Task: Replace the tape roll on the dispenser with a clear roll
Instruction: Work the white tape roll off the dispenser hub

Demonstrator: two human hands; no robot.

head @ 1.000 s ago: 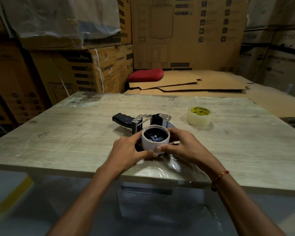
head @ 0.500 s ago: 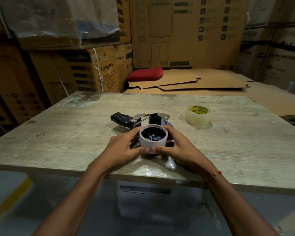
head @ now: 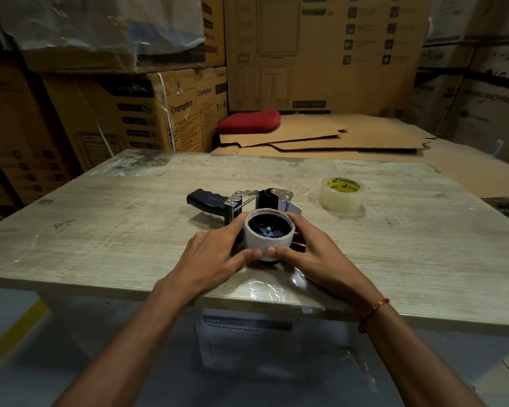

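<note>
A black-handled tape dispenser [head: 218,202] lies on its side near the middle of the wooden table [head: 115,230]. A white, nearly bare tape core [head: 265,242] sits on its hub, with the hub's bolt showing inside. My left hand [head: 215,257] grips the core from the left and my right hand [head: 309,254] from the right; both thumbs press on its near side. A clear tape roll [head: 341,195] with a yellow printed core lies flat on the table, to the right and farther back, apart from both hands.
Crumpled clear film [head: 279,286] lies at the table's near edge below my hands. Stacked cardboard boxes [head: 147,118] rise behind on the left. Flattened cardboard sheets [head: 335,133] and a red cushion [head: 250,121] lie beyond the far edge.
Both hands keep their hold on the white core on the dispenser; the thumbs have closed together on its near side. The clear roll has not moved.
</note>
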